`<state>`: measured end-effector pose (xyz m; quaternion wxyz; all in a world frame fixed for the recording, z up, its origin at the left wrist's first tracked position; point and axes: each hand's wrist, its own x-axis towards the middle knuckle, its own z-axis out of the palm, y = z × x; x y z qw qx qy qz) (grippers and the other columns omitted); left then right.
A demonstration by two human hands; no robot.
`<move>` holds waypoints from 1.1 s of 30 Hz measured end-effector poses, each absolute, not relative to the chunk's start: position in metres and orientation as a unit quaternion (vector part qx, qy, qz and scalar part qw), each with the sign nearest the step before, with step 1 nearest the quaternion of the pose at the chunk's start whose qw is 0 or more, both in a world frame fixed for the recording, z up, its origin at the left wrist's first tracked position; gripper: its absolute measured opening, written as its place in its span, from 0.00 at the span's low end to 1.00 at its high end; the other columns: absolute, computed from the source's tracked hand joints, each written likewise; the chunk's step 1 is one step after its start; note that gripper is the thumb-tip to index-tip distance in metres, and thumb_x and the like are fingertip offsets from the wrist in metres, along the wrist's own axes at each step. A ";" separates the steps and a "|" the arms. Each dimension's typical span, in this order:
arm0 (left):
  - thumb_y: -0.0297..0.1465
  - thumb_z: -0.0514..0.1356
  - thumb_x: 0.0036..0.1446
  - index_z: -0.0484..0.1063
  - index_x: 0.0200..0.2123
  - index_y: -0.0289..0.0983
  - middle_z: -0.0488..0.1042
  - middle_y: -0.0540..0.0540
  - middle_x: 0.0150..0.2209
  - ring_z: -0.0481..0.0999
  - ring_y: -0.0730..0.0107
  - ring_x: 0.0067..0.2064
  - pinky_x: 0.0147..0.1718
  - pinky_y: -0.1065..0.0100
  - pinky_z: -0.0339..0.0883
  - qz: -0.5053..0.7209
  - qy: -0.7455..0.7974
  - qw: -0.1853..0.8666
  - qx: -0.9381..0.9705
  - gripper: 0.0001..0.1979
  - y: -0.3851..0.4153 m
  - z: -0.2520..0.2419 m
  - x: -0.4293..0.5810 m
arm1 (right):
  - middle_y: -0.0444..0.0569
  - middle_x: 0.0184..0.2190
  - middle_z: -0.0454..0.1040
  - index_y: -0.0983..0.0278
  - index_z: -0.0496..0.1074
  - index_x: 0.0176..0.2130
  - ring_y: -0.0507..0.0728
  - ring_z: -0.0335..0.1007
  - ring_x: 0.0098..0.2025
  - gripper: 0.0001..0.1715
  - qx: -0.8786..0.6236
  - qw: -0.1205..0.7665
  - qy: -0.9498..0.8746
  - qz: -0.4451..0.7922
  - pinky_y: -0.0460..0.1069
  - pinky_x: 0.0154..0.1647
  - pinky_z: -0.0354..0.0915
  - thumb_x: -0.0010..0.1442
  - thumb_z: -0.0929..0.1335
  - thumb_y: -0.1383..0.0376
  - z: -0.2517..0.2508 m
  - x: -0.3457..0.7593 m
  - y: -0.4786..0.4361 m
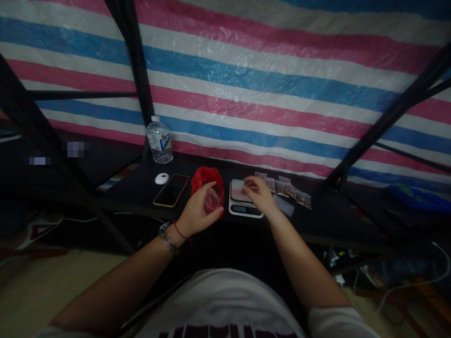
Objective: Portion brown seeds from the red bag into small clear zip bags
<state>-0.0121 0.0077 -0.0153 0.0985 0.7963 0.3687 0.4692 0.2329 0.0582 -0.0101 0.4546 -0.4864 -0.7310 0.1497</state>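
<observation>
Clear plastic, a small bag [212,199], is pinched in the left hand [197,213] just before the red bag [207,180]. At three o'clock, the kitchen scale [243,203] is touched by the right hand [259,195], fingers loosely curled; filled packets [292,191] lie beyond at two o'clock.

glossy plastic tarp [268,80], matt dark table [141,188]

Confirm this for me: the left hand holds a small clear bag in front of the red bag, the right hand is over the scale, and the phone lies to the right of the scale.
One detail is wrong. The head view shows the phone lying left of the scale, beyond the red bag. The rest holds: the left hand holds the small clear bag in front of the red bag, and the right hand is over the scale.
</observation>
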 end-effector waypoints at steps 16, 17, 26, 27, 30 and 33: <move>0.41 0.65 0.48 0.66 0.55 0.37 0.71 0.38 0.52 0.72 0.54 0.51 0.51 0.55 0.66 0.387 0.298 0.276 0.828 0.32 -0.001 -0.012 -0.003 | 0.45 0.34 0.78 0.61 0.77 0.40 0.54 0.71 0.36 0.15 -0.379 0.290 -0.817 0.324 0.46 0.37 0.65 0.58 0.64 0.71 0.026 0.202 -0.021; 0.41 0.63 0.51 0.69 0.51 0.37 0.74 0.39 0.48 0.74 0.57 0.48 0.47 0.57 0.69 0.391 0.300 0.332 0.805 0.25 0.004 -0.014 -0.005 | 0.45 0.36 0.78 0.60 0.76 0.43 0.54 0.72 0.37 0.16 -0.376 0.298 -0.811 0.335 0.47 0.39 0.65 0.59 0.64 0.71 0.028 0.206 -0.021; 0.40 0.65 0.48 0.76 0.33 0.35 0.78 0.44 0.33 0.77 0.64 0.36 0.40 0.62 0.71 0.489 0.385 0.464 0.631 0.14 0.018 -0.017 -0.003 | 0.46 0.34 0.78 0.61 0.76 0.46 0.54 0.72 0.33 0.17 -0.434 0.376 -0.760 0.304 0.47 0.34 0.66 0.58 0.65 0.66 0.029 0.231 -0.016; 0.40 0.65 0.48 0.76 0.34 0.35 0.79 0.44 0.34 0.77 0.64 0.36 0.40 0.61 0.71 0.502 0.389 0.466 0.616 0.15 0.019 -0.018 -0.002 | 0.47 0.34 0.78 0.61 0.77 0.45 0.54 0.72 0.32 0.16 -0.438 0.384 -0.757 0.294 0.47 0.33 0.66 0.58 0.65 0.66 0.028 0.232 -0.015; 0.41 0.64 0.48 0.74 0.37 0.35 0.78 0.44 0.34 0.77 0.64 0.36 0.40 0.61 0.72 0.530 0.396 0.467 0.586 0.17 0.021 -0.022 0.000 | 0.47 0.34 0.78 0.61 0.76 0.45 0.54 0.71 0.31 0.17 -0.443 0.404 -0.748 0.284 0.47 0.32 0.66 0.57 0.65 0.65 0.025 0.234 -0.012; 0.40 0.62 0.51 0.71 0.39 0.35 0.77 0.44 0.36 0.77 0.64 0.38 0.42 0.60 0.72 0.579 0.405 0.413 0.575 0.16 0.023 -0.024 -0.001 | 0.47 0.31 0.77 0.61 0.75 0.48 0.53 0.70 0.28 0.19 -0.459 0.430 -0.731 0.266 0.47 0.30 0.66 0.57 0.65 0.65 0.023 0.238 -0.008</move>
